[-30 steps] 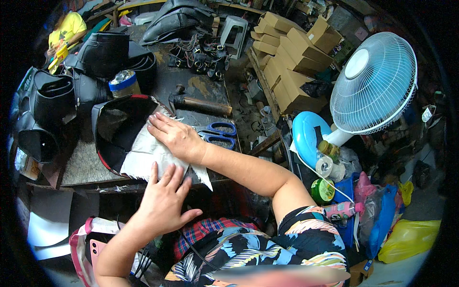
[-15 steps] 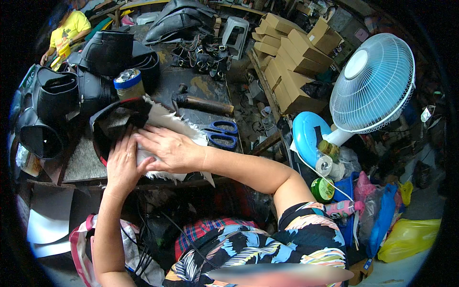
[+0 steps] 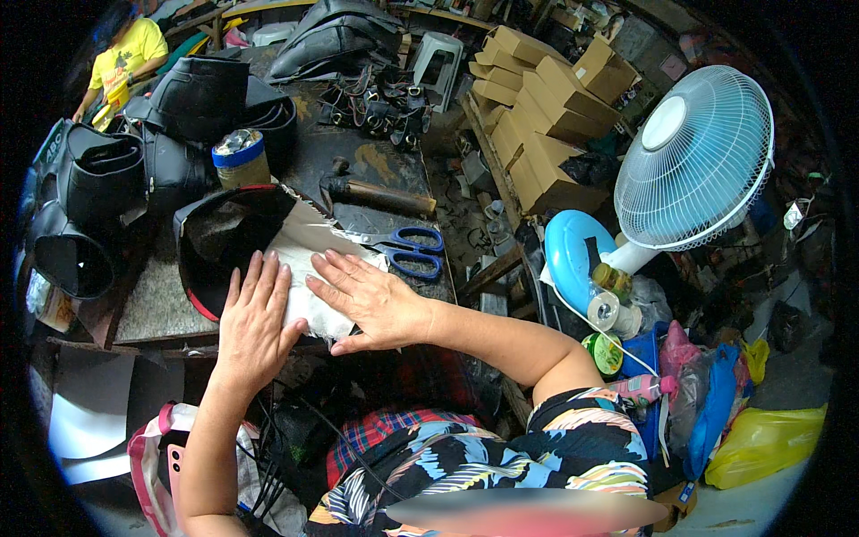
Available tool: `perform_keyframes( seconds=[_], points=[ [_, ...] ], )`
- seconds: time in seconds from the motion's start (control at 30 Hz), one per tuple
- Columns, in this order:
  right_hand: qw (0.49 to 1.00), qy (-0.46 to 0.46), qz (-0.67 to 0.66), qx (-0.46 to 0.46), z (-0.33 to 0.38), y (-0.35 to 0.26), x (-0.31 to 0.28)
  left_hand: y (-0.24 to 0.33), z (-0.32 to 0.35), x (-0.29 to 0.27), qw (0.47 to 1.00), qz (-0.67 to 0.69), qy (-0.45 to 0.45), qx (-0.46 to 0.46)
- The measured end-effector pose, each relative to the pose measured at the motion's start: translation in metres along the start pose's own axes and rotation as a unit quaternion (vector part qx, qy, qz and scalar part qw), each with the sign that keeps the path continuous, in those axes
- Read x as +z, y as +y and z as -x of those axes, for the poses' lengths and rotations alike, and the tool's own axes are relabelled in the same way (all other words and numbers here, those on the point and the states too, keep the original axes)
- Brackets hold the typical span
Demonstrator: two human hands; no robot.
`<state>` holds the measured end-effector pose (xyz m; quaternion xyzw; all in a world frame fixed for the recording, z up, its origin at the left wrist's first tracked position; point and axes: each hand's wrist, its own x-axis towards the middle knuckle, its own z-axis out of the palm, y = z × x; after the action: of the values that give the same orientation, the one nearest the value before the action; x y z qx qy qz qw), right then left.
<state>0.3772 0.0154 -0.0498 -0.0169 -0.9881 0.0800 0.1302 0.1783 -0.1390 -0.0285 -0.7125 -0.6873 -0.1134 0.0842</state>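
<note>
A black shoe upper (image 3: 224,237) with a red edge lies on the workbench, its pale fabric lining (image 3: 309,234) folded out to the right with frayed edges. My left hand (image 3: 255,315) rests flat where the black part meets the lining, fingers stretched out. Flat on the lining, my right hand (image 3: 371,300) has its fingers spread and its thumb pointing left. Neither hand grips anything. Blue-handled scissors (image 3: 417,251) lie just beyond my right hand, their blades partly hidden by the lining. Farther back is a hammer (image 3: 380,191) with a wooden handle.
A blue-rimmed jar (image 3: 242,159) stands behind the upper. Black boots (image 3: 98,170) crowd the bench's left side, and strappy black pieces (image 3: 380,107) lie farther back. A fan (image 3: 693,157) and cardboard boxes (image 3: 559,107) are at right. A person in yellow (image 3: 130,58) is at far left.
My hands have moved apart; the right slid to the right across the lining. More of the black interior and the pale fabric now shows, and the lining lies flatter.
</note>
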Motion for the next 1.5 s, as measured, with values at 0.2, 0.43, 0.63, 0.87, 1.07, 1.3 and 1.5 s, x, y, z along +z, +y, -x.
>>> perform_keyframes(
  seconds=[0.2, 0.43, 0.63, 0.87, 1.07, 1.3, 1.5],
  points=[
    [0.998, -0.022, -0.031, -0.058, 0.014, 0.008, -0.017, -0.002, -0.001, -0.007, 0.999, 0.038, -0.029, -0.011],
    [0.985, -0.105, -0.121, -0.061, 0.046, 0.009, -0.047, -0.002, -0.002, -0.008, 0.999, 0.049, 0.000, 0.015],
    [0.969, -0.001, -0.239, -0.069, 0.008, -0.010, -0.069, -0.014, -0.018, -0.017, 0.941, 0.339, -0.003, -0.019],
    [0.995, 0.053, -0.025, -0.081, -0.071, 0.006, -0.007, -0.031, 0.002, -0.011, 0.937, 0.226, 0.216, -0.158],
    [0.996, 0.014, 0.012, -0.091, -0.064, 0.014, -0.013, -0.036, 0.032, -0.014, 0.928, 0.269, 0.225, -0.123],
    [0.994, 0.057, 0.036, -0.085, -0.069, 0.003, -0.035, -0.020, 0.011, 0.004, 0.953, 0.121, 0.266, -0.081],
    [0.991, 0.080, -0.010, -0.106, -0.067, 0.007, -0.027, -0.025, 0.025, 0.003, 0.976, 0.081, 0.203, 0.012]
  ],
)
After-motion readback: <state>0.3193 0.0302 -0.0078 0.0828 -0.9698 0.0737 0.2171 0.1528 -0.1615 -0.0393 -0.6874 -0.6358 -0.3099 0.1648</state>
